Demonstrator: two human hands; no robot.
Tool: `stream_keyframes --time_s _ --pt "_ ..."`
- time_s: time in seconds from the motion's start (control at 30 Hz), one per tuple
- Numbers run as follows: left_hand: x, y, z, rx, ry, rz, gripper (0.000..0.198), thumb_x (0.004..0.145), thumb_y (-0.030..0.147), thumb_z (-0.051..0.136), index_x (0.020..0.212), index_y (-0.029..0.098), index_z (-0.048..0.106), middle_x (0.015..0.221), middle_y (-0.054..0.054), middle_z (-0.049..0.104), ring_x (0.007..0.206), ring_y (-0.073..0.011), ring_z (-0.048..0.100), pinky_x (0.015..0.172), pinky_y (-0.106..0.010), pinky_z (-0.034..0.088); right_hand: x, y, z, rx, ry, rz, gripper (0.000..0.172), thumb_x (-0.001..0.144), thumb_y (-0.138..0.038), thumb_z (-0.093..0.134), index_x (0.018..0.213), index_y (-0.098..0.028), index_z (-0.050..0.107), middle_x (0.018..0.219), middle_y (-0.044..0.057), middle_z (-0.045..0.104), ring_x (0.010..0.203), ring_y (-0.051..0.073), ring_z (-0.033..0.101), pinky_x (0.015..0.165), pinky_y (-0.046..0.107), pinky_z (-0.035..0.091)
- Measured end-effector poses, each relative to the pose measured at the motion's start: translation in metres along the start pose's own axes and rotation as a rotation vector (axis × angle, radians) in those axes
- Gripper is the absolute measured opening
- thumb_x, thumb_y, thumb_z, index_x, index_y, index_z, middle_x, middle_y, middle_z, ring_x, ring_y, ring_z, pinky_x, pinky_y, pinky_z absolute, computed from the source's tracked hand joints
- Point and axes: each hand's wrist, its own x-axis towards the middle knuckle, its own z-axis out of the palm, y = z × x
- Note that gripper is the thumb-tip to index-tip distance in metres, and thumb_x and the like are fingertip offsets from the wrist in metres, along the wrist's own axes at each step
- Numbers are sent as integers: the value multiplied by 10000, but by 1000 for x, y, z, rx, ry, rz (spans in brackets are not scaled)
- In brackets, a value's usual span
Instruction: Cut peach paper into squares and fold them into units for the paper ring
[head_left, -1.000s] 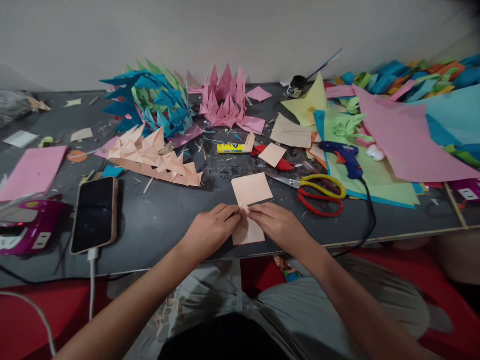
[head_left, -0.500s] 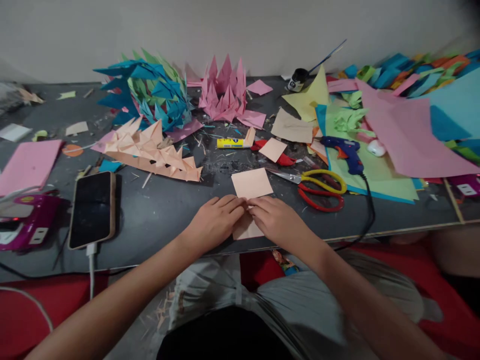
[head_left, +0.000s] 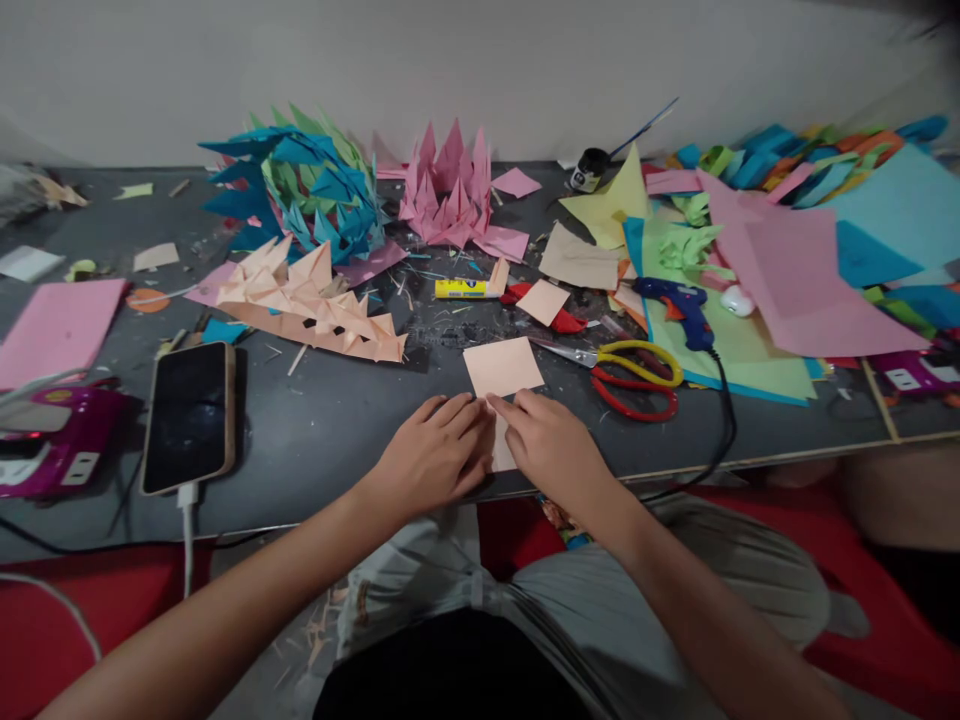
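On the table before me lies a peach paper sheet (head_left: 501, 452), partly hidden under both hands. My left hand (head_left: 436, 448) rests flat on its left side, fingers stretched toward the top edge. With the index finger extended, my right hand (head_left: 556, 440) presses on the sheet's upper edge; its other fingers are partly curled. Just beyond the fingertips is a peach paper square (head_left: 503, 367). Scissors with yellow and red handles (head_left: 637, 375) lie to the right, and a yellow glue stick (head_left: 461, 289) lies farther back.
Peach folded-paper pieces (head_left: 322, 312), a blue and green paper form (head_left: 315, 190) and a pink one (head_left: 448, 195) stand behind. A glue gun (head_left: 679, 305) lies among coloured sheets (head_left: 802, 260) on the right. A phone (head_left: 189, 418) and a purple power strip (head_left: 64, 435) are leftward.
My hands have come slightly apart at the fingertips. The right index finger is now stretched along the sheet's edge, and the left hand has flattened beside it. The view shifts slightly.
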Motion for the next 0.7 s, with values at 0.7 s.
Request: stream_keyframes --time_s 0.7 --pt "-12 14 -4 -90 116 -165 280 860 329 466 1036 131 558 1006 -94 623 883 -214 568 772 -354 446 -21 21 3 478 71 113 300 848 -335 484 1107 -195 542 992 79 565 964 212 534 831 348 443"
